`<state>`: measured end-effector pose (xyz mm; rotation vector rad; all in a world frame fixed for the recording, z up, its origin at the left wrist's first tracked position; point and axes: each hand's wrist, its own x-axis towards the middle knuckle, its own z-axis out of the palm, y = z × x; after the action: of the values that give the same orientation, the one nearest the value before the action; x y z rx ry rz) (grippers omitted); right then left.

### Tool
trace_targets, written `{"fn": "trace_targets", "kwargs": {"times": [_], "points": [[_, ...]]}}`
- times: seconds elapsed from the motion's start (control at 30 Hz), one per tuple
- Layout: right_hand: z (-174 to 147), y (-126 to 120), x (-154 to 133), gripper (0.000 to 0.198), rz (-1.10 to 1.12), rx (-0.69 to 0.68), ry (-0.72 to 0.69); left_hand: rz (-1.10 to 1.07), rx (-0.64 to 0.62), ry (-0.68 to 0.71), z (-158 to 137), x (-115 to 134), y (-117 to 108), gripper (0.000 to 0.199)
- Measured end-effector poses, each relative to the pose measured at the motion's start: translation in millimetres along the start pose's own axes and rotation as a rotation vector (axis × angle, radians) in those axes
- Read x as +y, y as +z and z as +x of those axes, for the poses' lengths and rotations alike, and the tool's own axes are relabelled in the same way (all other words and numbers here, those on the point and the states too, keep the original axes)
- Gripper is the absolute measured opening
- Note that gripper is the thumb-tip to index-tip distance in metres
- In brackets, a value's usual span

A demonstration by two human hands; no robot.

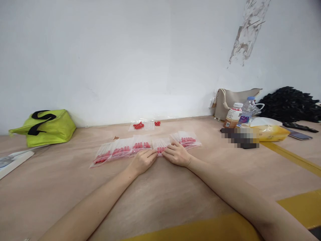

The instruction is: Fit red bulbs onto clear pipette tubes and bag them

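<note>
A small clear zip bag [161, 143] with several red, stubby pieces inside lies between my hands. My left hand [144, 161] has its fingertips closed on the bag's near left corner. At the near right edge, the fingers of my right hand [177, 154] are bent together and press on the same bag, covering part of it. To the left, similar filled bags [121, 149] overlap in a fanned row. More filled bags [188, 139] lie just beyond my right hand. Farther back, loose-looking red pieces [138, 125] rest on or in clear plastic; which, I cannot tell.
A lime-green bag [52, 129] with black handles stands at left by the wall. On the right are a brown drink bottle [233, 115], a water bottle [247, 110], a yellow tissue pack [272, 132], a phone [300, 135], a beige bag [222, 103] and a black heap [288, 103].
</note>
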<state>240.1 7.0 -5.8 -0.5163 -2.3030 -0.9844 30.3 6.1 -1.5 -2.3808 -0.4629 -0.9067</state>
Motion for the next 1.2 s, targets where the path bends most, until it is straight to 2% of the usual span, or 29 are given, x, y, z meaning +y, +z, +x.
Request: {"fn": "trace_targets", "kwargs": {"times": [0.17, 0.4, 0.57, 0.77, 0.9, 1.2], "points": [[3, 5, -3, 0.019, -0.008, 0.0, -0.019, -0.047, 0.008, 0.037, 3, 0, 0, 0.019], [5, 6, -3, 0.022, -0.007, -0.021, -0.055, 0.009, -0.017, 0.091, 4, -2, 3, 0.018], [6, 6, -4, 0.024, -0.016, -0.044, -0.075, -0.014, -0.039, 0.086, 5, -2, 2, 0.02], [-4, -3, 1, 0.024, -0.042, -0.043, -0.007, -0.038, -0.011, 0.05, 5, -1, 1, 0.017], [-16, -14, 8, 0.025, -0.089, -0.092, 0.004, -0.035, 0.009, 0.027, 6, 0, 0, 0.015], [-27, -12, 12, 0.03, -0.115, -0.083, 0.145, 0.036, -0.073, -0.094, 7, 0, -2, 0.028]]}}
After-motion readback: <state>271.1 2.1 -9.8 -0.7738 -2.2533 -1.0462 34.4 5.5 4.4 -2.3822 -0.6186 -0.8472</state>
